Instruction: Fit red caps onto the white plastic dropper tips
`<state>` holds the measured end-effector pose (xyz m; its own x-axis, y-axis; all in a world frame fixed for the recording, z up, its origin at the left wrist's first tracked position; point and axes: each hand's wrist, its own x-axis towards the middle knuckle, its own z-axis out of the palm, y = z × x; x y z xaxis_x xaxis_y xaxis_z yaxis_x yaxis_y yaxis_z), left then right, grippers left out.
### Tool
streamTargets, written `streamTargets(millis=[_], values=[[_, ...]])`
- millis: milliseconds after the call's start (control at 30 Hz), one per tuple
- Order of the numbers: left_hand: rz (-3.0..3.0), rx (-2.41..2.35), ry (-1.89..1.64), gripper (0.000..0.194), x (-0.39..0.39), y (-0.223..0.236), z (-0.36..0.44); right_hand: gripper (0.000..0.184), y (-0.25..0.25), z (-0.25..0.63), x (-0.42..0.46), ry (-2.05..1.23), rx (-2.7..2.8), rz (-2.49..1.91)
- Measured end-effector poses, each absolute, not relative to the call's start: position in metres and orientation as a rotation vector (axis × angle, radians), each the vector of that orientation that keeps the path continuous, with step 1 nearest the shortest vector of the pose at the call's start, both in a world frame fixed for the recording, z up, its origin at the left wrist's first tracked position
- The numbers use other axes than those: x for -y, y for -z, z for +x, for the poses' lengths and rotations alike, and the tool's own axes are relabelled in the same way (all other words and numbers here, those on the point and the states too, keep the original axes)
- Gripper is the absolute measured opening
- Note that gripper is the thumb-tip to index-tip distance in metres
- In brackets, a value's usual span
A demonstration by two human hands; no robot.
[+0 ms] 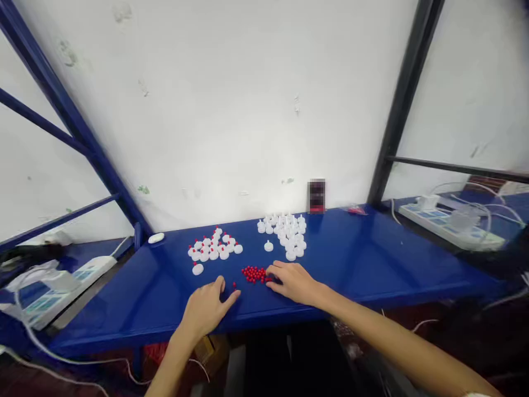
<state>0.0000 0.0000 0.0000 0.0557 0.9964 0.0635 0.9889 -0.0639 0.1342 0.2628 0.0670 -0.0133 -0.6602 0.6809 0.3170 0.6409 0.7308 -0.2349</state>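
A small pile of red caps lies near the front middle of the blue table. My right hand reaches over the pile's right end, thumb and index finger apart, with red pieces by the fingertips. My left hand rests at the table's front edge, thumb and fingers spread, holding nothing. Just beyond its fingertips sits one stray red cap. White nozzle lids with red tips are grouped behind my left hand, one of them apart. Plain white nozzle lids cluster behind my right hand, with a single one beside them.
The blue table meets a white wall. A white oval object lies at the back left. A blurred dark box and a small red packet are at the back right. Power strips with cables flank both sides.
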Motion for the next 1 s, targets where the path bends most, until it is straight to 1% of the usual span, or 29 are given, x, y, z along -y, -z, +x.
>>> streamTargets(millis=[167,300,400,533,633,767,900,1000], values=[[2.355,-1.914,-0.164,0.048,-0.007,-0.016,-0.01,0.019,0.01,0.269,-0.069,-0.193,2.557,-1.023],[2.518,-1.771,-0.147,0.047,-0.018,-0.016,-0.011,0.018,0.01,0.268,-0.07,-0.18,2.603,-0.971],[2.649,-1.731,-0.02,0.046,-0.027,-0.014,-0.008,0.02,0.009,0.269,-0.072,-0.202,2.593,-0.928],[2.756,-1.705,0.112,0.045,-0.039,-0.012,-0.002,0.018,-0.005,0.274,-0.086,-0.227,2.511,-0.905],[2.838,-1.644,0.147,0.047,-0.051,-0.011,0.003,0.016,-0.021,0.275,-0.109,-0.222,2.415,-0.945],[2.892,-1.567,0.122,0.049,-0.07,-0.008,0.01,0.015,-0.035,0.271,-0.147,-0.145,2.429,-1.034],[2.849,-1.524,0.035,0.048,-0.08,-0.003,0.012,0.011,-0.037,0.268,-0.172,-0.121,2.469,-0.91],[2.794,-1.512,-0.114,0.048,-0.079,0.002,0.008,0.012,-0.033,0.267,-0.176,-0.154,2.483,-0.845]])
